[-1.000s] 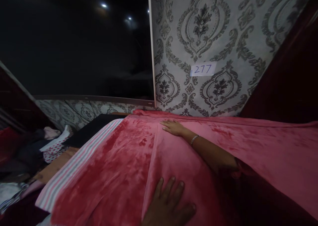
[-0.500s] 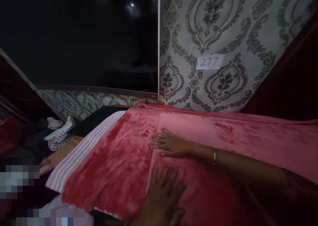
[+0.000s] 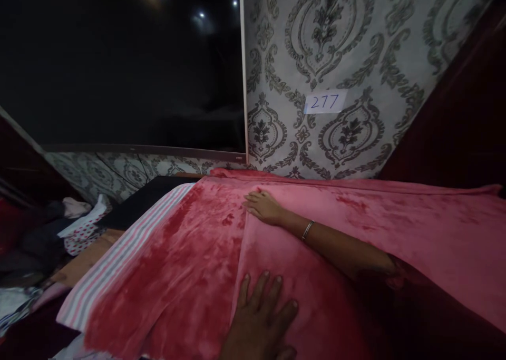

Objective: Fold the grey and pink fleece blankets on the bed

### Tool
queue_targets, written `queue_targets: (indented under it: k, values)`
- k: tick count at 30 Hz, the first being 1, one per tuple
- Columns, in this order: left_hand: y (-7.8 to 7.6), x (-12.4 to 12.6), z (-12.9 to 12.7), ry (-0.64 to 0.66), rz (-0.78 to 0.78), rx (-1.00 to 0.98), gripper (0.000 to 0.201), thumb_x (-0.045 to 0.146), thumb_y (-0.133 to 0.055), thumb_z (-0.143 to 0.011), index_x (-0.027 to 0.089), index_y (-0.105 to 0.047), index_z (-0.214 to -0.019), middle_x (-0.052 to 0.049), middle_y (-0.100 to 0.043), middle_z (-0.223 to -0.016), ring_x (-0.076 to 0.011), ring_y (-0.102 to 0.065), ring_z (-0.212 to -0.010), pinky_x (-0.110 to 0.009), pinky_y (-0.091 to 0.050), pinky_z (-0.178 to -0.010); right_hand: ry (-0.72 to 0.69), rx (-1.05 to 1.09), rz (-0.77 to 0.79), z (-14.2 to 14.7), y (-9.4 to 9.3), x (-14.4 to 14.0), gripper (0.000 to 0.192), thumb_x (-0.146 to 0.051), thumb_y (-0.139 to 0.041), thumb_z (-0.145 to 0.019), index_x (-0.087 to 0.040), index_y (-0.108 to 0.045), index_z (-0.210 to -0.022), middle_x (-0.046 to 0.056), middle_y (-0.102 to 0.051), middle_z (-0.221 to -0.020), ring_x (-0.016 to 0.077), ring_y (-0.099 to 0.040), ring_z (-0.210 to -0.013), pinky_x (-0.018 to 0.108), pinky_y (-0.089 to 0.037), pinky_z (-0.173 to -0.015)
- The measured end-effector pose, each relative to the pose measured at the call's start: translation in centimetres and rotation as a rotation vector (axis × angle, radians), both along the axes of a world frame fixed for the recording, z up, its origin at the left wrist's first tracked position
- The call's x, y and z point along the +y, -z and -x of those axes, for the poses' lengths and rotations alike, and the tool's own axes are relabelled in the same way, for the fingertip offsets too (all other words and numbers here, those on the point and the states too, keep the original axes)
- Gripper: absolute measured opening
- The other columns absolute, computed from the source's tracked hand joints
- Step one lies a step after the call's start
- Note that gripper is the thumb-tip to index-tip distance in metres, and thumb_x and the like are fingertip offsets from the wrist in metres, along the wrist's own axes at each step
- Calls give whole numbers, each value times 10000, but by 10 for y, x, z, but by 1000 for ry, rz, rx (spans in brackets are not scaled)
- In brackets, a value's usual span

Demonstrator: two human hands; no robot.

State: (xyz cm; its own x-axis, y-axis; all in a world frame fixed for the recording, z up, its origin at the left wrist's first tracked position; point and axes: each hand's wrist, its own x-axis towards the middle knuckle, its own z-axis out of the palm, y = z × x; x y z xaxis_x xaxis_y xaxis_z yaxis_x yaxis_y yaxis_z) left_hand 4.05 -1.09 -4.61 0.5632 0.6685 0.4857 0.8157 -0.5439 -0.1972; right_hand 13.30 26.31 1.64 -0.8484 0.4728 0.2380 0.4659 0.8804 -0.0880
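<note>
On the red blanket [image 3: 190, 265], a fold [image 3: 242, 239] runs outward, left grip [image 3: 259, 320] nearer, right grip [image 3: 264, 208] farther, both flat, uncurled

A flat-screen television [image 3: 122, 70], dark but for reflected lights, fills 10 o'clock. At 2 o'clock, a paper label [image 3: 326, 102] reading "277" sits on damask wallpaper [image 3: 328, 28]. A red-dotted white cloth [image 3: 81, 237] lies between 8 and 9 o'clock.

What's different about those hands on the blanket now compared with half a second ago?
The bare right hand, with a silvery metal bracelet on its arm, has moved over the red-and-pink plush blanket away from the person, toward the grey patterned wall. Nothing was visibly grasped or released. The bare left hand stays spread on the blanket's nearer part.
</note>
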Motion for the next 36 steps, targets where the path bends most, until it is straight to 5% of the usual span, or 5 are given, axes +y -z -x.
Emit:
queue_targets:
  k: [7, 17, 22, 27, 36]
  values:
    - [-5, -4, 2, 3, 96, -33, 784, 544, -644, -840, 355, -362, -1546, -53, -257, -1664, -353, -299, -1496, -618, -31, -1236, 39, -127, 46, -19, -3, -6, 561, -506, -290, -1053, -314, -340, -1578, 78, -219, -1662, 273, -136, -1547, 613, -73, -1210]
    - [-32, -11, 3, -21, 295, -81, 658, 412, -561, -943, 368, -330, -1558, -38, -301, -1647, -348, -298, -1500, -673, -274, -1175, 489, -113, 154, -45, -39, 15, 613, -465, -353, -1026, -208, -341, -1583, 147, -240, -1648, 344, -196, -1526, 651, -116, -1197]
    - [-71, -5, -14, -6, 409, -174, 523, 346, -514, -977, 265, -457, -1491, -95, -485, -1539, -318, -418, -1435, -640, -304, -1184, 310, -24, 136, -119, -44, -14, 610, -489, -326, -1035, -230, -339, -1587, 82, -226, -1659, 253, -190, -1536, 475, -162, -1244]
    - [-106, 12, -71, 308, 518, -126, 510, 398, -534, -977, 218, -487, -1453, -106, -547, -1478, -271, -453, -1408, -513, -333, -1207, 44, 40, 224, -180, -35, -71, 581, -555, -314, -1038, -314, -387, -1561, 44, -278, -1646, 270, -189, -1536, 528, -156, -1233]
    - [-58, 17, -113, 354, 490, 30, 548, 504, -460, -997, 368, -391, -1524, -77, -255, -1662, -377, -184, -1535, -694, -202, -1193, 63, -29, 208, -200, -5, -74, 653, -632, -311, -1021, -322, -284, -1595, 63, -181, -1673, 273, -57, -1555, 594, -16, -1217]
